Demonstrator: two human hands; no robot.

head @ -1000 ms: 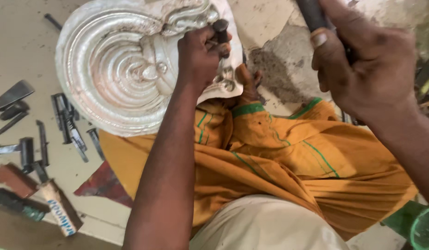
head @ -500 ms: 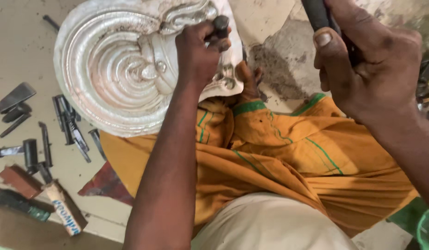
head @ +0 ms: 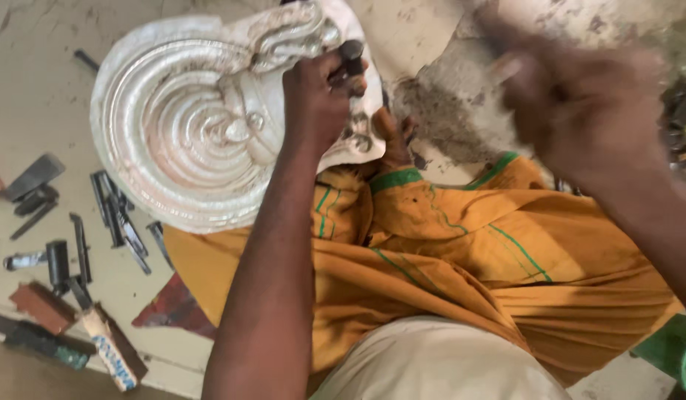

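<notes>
- The pale carved relief [head: 187, 126] lay on the floor above the orange cloth [head: 461, 274], its lower right edge overlapping the cloth's green-striped hem
- Left of the relief a scatter of dark metal chisels [head: 117, 218] lay on the cream floor [head: 32, 89], with a flat dark blade [head: 32, 176] farther left and one thin tool [head: 86, 61] near the relief's upper left rim
- Below and left of the relief sat a reddish block [head: 41, 307] and a wooden-handled tool [head: 110, 348], well apart from the carving
- The left forearm crossed the relief's right part and hid some of it; a foot [head: 391, 137] pressed against its right edge
- The left hand [head: 317, 100] was wrapped tight around a dark chisel [head: 350, 58], its tip set on the relief's upper right scrollwork
- The right hand [head: 580, 104] hung right of the relief, over a rough grey patch of floor; it was blurred, so I could not tell its finger state or what it held
- The relief was whitish and shiny, cut in concentric ridged rings around a small central knob, with curled ornament along its upper right
- The cloth was soft and folded, with thin green lines
</notes>
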